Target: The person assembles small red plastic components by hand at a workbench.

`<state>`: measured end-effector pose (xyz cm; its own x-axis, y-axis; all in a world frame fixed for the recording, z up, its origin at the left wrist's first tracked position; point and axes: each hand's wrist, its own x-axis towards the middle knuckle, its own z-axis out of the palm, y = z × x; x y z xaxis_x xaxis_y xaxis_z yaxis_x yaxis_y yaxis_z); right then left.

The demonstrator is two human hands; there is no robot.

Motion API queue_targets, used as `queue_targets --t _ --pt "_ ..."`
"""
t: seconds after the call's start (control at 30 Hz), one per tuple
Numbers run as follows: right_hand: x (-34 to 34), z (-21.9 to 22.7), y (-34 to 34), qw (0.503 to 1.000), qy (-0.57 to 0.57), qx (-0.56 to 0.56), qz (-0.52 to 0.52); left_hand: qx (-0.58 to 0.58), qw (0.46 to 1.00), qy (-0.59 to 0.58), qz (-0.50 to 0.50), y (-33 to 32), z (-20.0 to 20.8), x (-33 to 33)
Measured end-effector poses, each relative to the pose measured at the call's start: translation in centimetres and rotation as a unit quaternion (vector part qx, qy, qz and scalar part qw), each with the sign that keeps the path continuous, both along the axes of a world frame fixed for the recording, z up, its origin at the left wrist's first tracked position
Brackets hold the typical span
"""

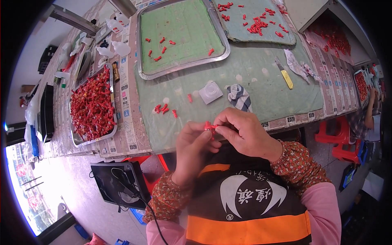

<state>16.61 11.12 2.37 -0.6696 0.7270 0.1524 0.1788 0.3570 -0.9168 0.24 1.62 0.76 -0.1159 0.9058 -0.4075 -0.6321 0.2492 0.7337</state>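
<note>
Close to the table's front edge, both hands meet at a small red plastic figure part (209, 127). My left hand (195, 139) pinches it between thumb and fingers. From the other side, my right hand (239, 130) grips its right end with thumb and forefinger; the fingers hide its exact shape. Just beyond the hands, a small white square block with a round top (210, 92) and a blue-and-white striped cloth (239, 98) lie on the green cloth (261, 94). Several loose red pieces (164, 108) rest left of them.
A metal tray lined in green (143, 49) holds a few red pieces at the back. Right of it is another green-lined tray (261, 40). A heaped tray of red parts (93, 104) stands at left. A yellow-handled knife (287, 79) lies at right; another person (369, 114) sits beyond.
</note>
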Motion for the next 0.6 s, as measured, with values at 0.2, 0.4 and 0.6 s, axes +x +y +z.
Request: queue_targets --t 0.2,0.4,0.6 --pt "0.17 -0.04 0.22 1.0 -0.001 -0.015 0.009 -0.004 1.0 -0.003 -0.014 0.15 -0.07 -0.22" --pt "0.14 -0.23 0.36 1.0 0.0 -0.02 0.019 -0.01 0.999 -0.004 -0.031 0.18 -0.14 -0.55" --pt "0.21 -0.47 0.16 0.999 0.01 -0.031 0.014 -0.013 0.999 0.007 -0.043 0.19 -0.22 -0.58"
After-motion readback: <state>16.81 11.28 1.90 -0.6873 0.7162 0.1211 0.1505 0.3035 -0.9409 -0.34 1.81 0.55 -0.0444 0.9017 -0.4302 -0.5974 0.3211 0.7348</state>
